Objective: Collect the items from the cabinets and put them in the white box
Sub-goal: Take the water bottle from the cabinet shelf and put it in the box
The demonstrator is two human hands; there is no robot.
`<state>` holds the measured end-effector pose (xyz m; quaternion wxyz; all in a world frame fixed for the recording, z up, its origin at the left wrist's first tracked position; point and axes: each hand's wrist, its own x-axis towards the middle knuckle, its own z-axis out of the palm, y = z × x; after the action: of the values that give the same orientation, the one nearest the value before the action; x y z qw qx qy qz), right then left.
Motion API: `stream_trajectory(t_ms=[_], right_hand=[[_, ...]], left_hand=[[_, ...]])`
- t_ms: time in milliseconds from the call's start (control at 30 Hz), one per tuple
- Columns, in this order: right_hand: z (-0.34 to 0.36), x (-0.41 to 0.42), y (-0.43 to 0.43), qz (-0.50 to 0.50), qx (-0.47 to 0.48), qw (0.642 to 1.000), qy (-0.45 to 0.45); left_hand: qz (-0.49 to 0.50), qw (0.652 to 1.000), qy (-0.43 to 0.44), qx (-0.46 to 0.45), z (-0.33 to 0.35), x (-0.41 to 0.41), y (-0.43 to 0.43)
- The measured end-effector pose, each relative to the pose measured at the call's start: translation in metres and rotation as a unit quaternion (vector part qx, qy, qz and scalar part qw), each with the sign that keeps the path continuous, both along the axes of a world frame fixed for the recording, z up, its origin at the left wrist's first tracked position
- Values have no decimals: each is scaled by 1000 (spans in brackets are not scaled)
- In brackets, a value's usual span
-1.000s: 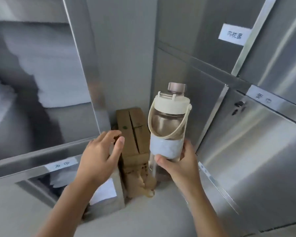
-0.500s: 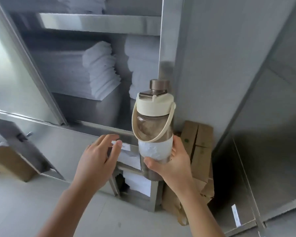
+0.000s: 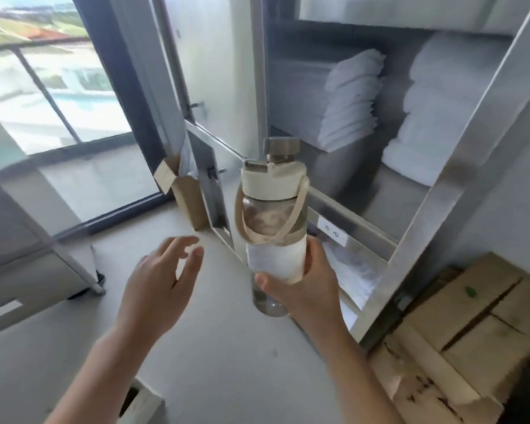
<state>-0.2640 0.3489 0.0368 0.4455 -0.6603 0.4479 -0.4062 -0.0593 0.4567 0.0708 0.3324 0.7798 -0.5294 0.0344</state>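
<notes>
Head view: the right hand point(image 3: 306, 289) grips the bottle point(image 3: 273, 215) low on its sleeve, upright, just in front of the cabinet point(image 3: 438, 203). The left hand point(image 3: 156, 286) hangs spread and empty, left of the cabinet. Held that low (heavy lid up top), the bottle could tip or slip while carried.

Cream-lidded clear bottle point(image 3: 273, 221), white towels point(image 3: 352, 99), brown cardboard boxes point(image 3: 459, 325).

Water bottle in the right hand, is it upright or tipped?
Upright: the water bottle stands near vertical in the right hand, cap on top, base downward.
</notes>
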Motion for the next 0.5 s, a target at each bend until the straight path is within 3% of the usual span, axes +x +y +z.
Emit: stream_trajectory(t_ms=[200,500], right_hand=[[2,65,39,64,-16,998,21],[-10,175,101,71,8,997,17]], left_hand=[[37,999,10,-26,-1,45,44],[55,997,53,8,-29,159,117]])
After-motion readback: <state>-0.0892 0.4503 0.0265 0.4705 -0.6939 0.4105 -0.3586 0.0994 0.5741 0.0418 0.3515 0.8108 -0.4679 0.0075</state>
